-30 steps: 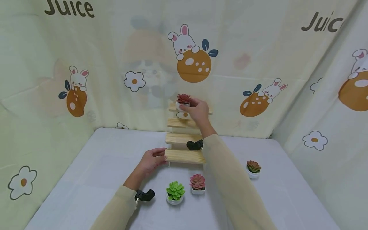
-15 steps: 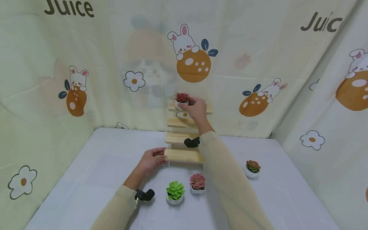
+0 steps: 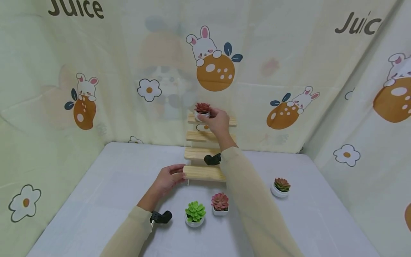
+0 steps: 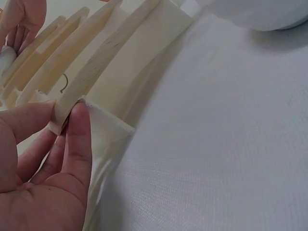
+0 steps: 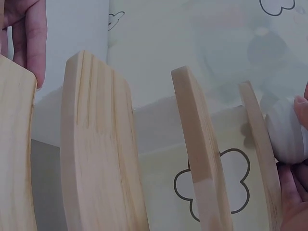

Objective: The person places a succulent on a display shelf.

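Note:
A wooden tiered plant stand (image 3: pixel 204 172) with several step-like boards stands at the back of the table. On its top board, toward the left end, sits a dark red potted succulent (image 3: pixel 202 107). My right hand (image 3: pixel 219 122) grips its white pot from the right side; in the right wrist view the pot (image 5: pixel 285 132) touches the top board. Down at the lowest board, my left hand (image 3: pixel 167 179) pinches the left end between thumb and fingers, as the left wrist view shows with the board end (image 4: pixel 67 106).
In front of the stand are a bright green potted succulent (image 3: pixel 195 211) and a pink one (image 3: pixel 219 202) in a squarish pot. A reddish-green succulent (image 3: pixel 282 185) in a white pot is on the right. A printed cloth (image 3: pixel 122 117) hangs close behind the stand.
My right hand has shifted the dark red succulent slightly left along the top board. My left hand keeps its hold on the lowest board.

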